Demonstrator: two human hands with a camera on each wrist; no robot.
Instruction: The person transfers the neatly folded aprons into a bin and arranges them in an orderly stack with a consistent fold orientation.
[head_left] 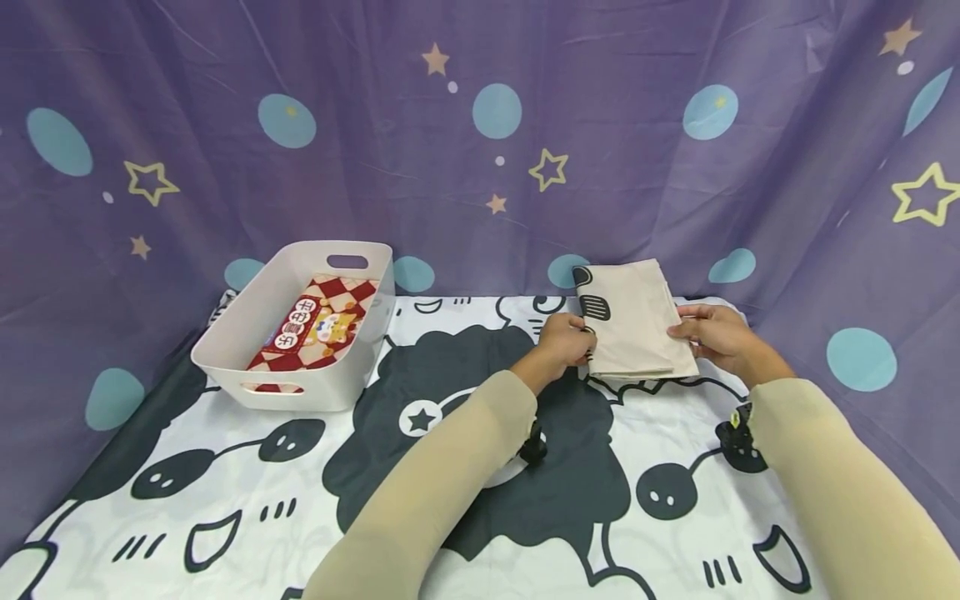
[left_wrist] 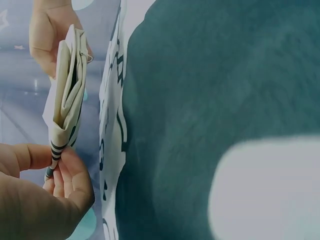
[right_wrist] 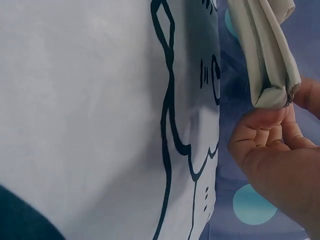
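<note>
A folded cream cloth (head_left: pixel 630 321) with black printed marks is held up near the back of the table, at the right. My left hand (head_left: pixel 566 340) pinches its left edge between thumb and fingers. The opposite edge is pinched by my right hand (head_left: pixel 716 337). In the left wrist view, the stacked layers of the cloth (left_wrist: pixel 70 85) show edge-on, with the left hand (left_wrist: pixel 55 192) below. The right wrist view has the right hand (right_wrist: pixel 280 150) gripping the corner of the folded layers (right_wrist: pixel 267 55). Some fingers are hidden behind the cloth.
A white plastic basket (head_left: pixel 300 400) stands at the back left. Inside it lies a flat red checkered package (head_left: pixel 330 325) with a cartoon animal. A black-and-white cartoon sheet (head_left: pixel 255 533) covers the table, and a purple curtain (head_left: pixel 420 167) hangs right behind.
</note>
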